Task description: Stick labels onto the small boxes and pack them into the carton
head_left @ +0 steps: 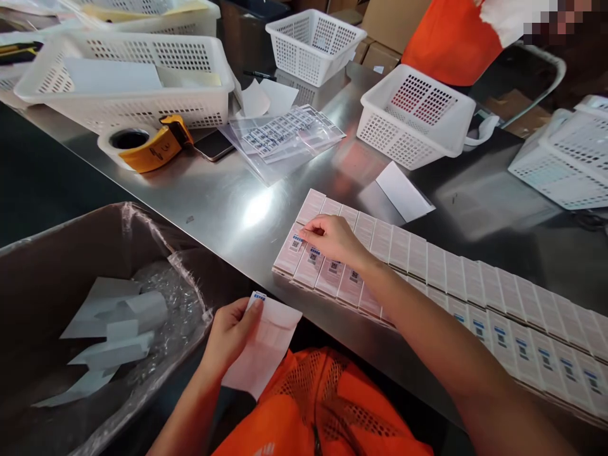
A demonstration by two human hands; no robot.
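A long row of flat white boxes lies side by side on a steel table, most carrying a small blue-and-black code label near their front end. My right hand rests on the leftmost boxes, fingertips pressing a label onto the first box. My left hand is below the table edge and holds a white label backing sheet with one label left at its top corner under my thumb.
A cardboard bin lined with plastic holds used backing sheets at left. White mesh baskets, a yellow tape dispenser, a phone, bagged label sheets and a loose white sheet sit further back. A person in orange stands beyond the table.
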